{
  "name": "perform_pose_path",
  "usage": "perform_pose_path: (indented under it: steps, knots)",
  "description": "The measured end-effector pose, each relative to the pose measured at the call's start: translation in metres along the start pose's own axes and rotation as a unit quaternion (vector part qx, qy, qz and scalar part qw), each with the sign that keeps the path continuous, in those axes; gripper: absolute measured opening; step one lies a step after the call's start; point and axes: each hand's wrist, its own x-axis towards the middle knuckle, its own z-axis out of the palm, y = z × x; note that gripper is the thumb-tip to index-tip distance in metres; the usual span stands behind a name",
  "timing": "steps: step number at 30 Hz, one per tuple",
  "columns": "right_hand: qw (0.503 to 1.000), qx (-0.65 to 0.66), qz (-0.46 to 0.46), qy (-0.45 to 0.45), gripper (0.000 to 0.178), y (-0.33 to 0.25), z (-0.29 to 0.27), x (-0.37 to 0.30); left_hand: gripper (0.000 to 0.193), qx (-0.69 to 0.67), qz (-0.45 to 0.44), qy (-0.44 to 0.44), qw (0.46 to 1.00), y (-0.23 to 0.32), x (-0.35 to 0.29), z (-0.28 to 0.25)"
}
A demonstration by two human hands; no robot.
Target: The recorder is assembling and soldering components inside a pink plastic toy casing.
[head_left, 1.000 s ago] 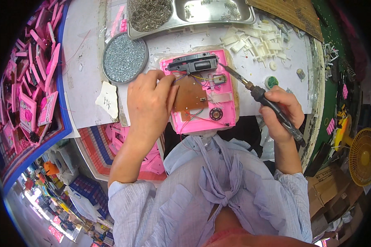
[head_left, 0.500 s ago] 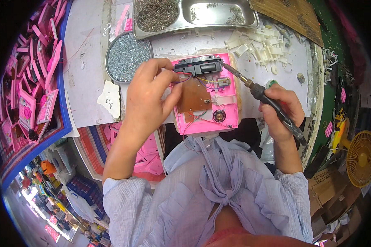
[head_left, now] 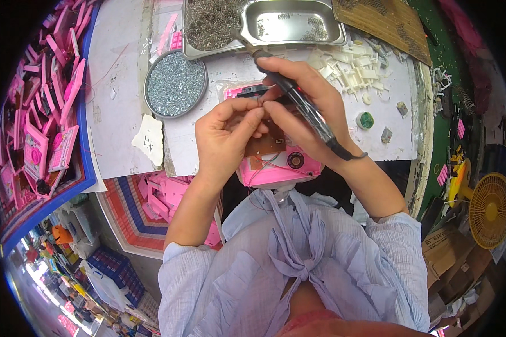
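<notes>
The speaker (head_left: 295,160) sits nearest me, in the right corner of the pink case (head_left: 275,176), which lies below my fingertips at the near edge of the table (head_left: 118,147). I judge its long axis runs away from me. My left hand (head_left: 222,126) crosses its left edge, thumb and forefinger drawn close; whether they pinch a wire I can't tell. My right hand (head_left: 322,92), equally near, hides its far right corner and is wrapped around the iron (head_left: 291,89); its fingertips meet my left's over the board (head_left: 271,139). The iron slants far-left, tip over the tray's (head_left: 292,31) near edge, pointing away from the case.
</notes>
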Motion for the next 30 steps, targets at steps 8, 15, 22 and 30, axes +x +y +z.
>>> perform_pose_path:
  steps: [8,15,22,30]
  knots:
    - [0.962,-0.232,-0.139,-0.031,0.054,0.018,-0.001,-0.041,0.009,0.111,0.067,0.032,0.991,-0.002,0.003,-0.005]
    - [0.973,-0.213,-0.082,0.019,0.055,0.010,-0.014,-0.044,0.008,0.353,0.164,-0.026,0.921,0.008,0.013,-0.003]
    - [0.987,-0.118,-0.099,0.035,0.036,0.007,-0.069,-0.052,0.009,0.420,0.197,-0.030,0.885,0.005,0.018,0.003]
    - [0.980,-0.119,-0.146,-0.057,0.034,0.003,-0.072,-0.053,0.009,0.416,0.199,-0.026,0.887,0.001,0.019,0.003]
